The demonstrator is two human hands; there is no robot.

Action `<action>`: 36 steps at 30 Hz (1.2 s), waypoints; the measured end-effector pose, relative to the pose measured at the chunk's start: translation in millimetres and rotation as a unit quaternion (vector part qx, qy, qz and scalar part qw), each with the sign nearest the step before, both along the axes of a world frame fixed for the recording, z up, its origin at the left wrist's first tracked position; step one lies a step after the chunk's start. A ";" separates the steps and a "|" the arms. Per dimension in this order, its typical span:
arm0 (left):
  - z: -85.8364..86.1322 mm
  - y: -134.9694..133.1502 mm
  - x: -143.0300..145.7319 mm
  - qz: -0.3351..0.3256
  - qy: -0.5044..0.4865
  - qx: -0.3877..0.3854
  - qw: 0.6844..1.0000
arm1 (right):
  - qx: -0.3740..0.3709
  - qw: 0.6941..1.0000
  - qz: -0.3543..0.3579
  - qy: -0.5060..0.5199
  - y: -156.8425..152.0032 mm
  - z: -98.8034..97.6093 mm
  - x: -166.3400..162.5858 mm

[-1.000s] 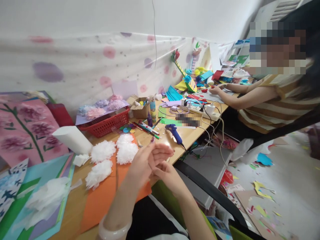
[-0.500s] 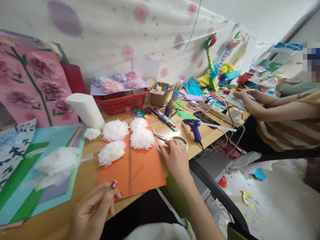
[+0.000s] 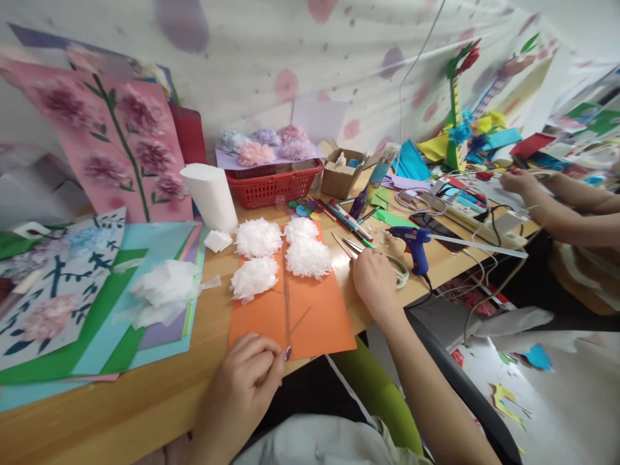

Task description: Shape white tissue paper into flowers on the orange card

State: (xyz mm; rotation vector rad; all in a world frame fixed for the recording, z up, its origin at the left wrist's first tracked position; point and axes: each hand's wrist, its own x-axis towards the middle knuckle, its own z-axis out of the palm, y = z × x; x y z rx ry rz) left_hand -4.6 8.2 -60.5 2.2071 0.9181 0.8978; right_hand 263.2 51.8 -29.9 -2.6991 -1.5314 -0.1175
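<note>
An orange sheet of paper [image 3: 320, 316] lies before me, with several fluffy white paper flowers [image 3: 309, 258] on its upper part. A dark stem line and a short side line are drawn below them. Over the sheet's front edge is my left hand [image 3: 247, 381], its fingers curled in with nothing visible in them. My right hand [image 3: 375, 281], right of the sheet, has its fingers closed over the middle of a pair of scissors [image 3: 400, 271]; blades and handle show on either side. Beside its fingertips lies a thin brown stick [image 3: 341, 244].
A blue glue gun [image 3: 414, 248] rests right of the scissors. Behind stand a red basket [image 3: 276, 187], a white roll [image 3: 210, 197] and a cardboard box [image 3: 339, 174]. Loose white tissue [image 3: 167, 290] lies on coloured sheets at left. Another person's hand [image 3: 520, 184] is at far right.
My view has swung left. My right hand has moved further onto the scissors. My left hand has come closer to the orange sheet, its fingers curling in more.
</note>
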 end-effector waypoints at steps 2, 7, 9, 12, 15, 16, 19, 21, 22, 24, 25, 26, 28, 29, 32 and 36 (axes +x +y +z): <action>4.5 -0.1 1.5 -0.001 0.004 0.010 1.000 | -0.009 1.000 0.019 -0.008 -3.1 -2.1 0.0; 8.9 0.3 0.5 -0.002 0.008 -0.010 1.000 | 0.040 0.996 0.081 0.011 -15.0 -13.0 5.8; 9.0 2.8 -5.5 0.013 0.020 -0.031 0.999 | 0.077 0.989 0.128 0.020 -19.3 -17.6 10.2; 11.7 12.7 -23.3 0.092 0.024 -0.009 0.995 | 0.097 0.980 0.153 0.082 -24.1 -24.3 16.8; 22.3 28.9 -48.9 0.211 0.035 0.056 0.975 | 0.125 0.971 0.150 0.139 -27.2 -33.9 20.6; 27.8 35.1 -57.7 0.252 0.047 0.070 0.964 | 0.162 0.961 0.159 0.158 -28.1 -37.8 20.9; 46.8 55.2 -79.3 0.348 0.090 0.096 0.928 | 0.286 0.914 0.181 0.226 -31.1 -47.9 19.1; 56.6 69.8 -87.9 0.376 0.116 0.130 0.910 | 0.337 0.877 0.189 0.284 -33.4 -51.0 17.5; 59.2 77.3 -90.6 0.377 0.135 0.149 0.904 | 0.357 0.861 0.188 0.310 -34.6 -51.5 17.2; 59.3 92.1 -93.3 0.363 0.187 0.181 0.895 | 0.387 0.838 0.179 0.342 -36.5 -51.0 18.1; 57.3 98.7 -93.9 0.351 0.213 0.188 0.892 | 0.395 0.833 0.173 0.346 -37.2 -50.7 19.2; 54.5 104.6 -94.1 0.342 0.232 0.189 0.891 | 0.399 0.832 0.170 0.345 -37.7 -50.5 20.6; 48.8 113.0 -94.1 0.336 0.244 0.184 0.891 | 0.397 0.836 0.167 0.339 -38.4 -51.3 23.5; 47.0 115.4 -94.2 0.341 0.236 0.180 0.892 | 0.397 0.837 0.165 0.337 -38.6 -52.2 24.6; 47.9 117.6 -95.1 0.382 0.155 0.149 0.899 | 0.396 0.833 0.154 0.355 -39.7 -55.3 25.6; 59.2 118.0 -97.7 0.402 -0.043 0.039 0.914 | 0.402 0.811 0.131 0.404 -42.0 -57.1 22.8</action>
